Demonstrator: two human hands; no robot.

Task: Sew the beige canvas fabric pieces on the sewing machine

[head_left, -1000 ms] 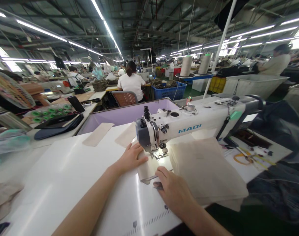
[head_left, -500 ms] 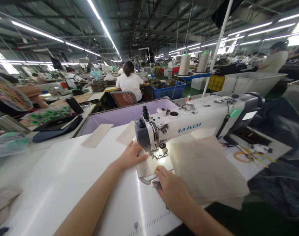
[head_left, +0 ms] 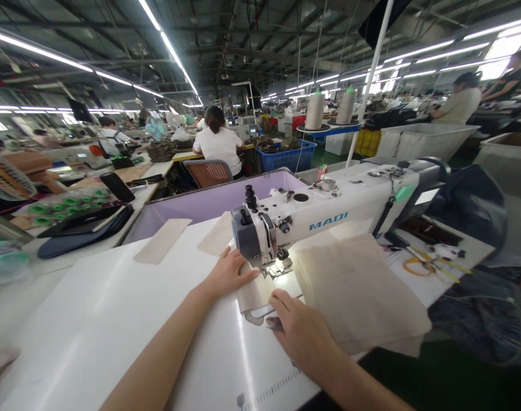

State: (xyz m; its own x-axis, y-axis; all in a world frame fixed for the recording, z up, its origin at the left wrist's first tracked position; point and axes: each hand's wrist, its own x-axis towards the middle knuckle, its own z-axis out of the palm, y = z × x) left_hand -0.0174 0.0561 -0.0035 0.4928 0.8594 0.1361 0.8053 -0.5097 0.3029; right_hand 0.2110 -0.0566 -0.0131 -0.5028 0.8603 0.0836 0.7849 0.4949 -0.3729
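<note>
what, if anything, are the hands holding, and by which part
The right hand holds a small dark object, its gripped part hidden; the left hand rests on pale fabric.

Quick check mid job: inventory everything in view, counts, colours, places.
Work table: 1, white, foreground
Sewing machine: 1, white and dark grey, on work table
Cloth piece: 1, beige, at machine's left end
Cloth stack: 1, beige, right of cloth piece
Loose cloth pieces: 2, beige, left of machine
Small item: 1, dark, by cloth piece, mostly hidden
Bin: 1, lilac, behind work table
Thread cones: 2, beige, behind machine
Basket: 1, blue, beyond bin
Rolls: several, green-ended, left side
Carts: 2, pale grey, far right
Co-workers: several, mostly pale tops, background
Left hand: 1, bare, on cloth piece
Right hand: 1, bare, at cloth piece, holding small item
</note>
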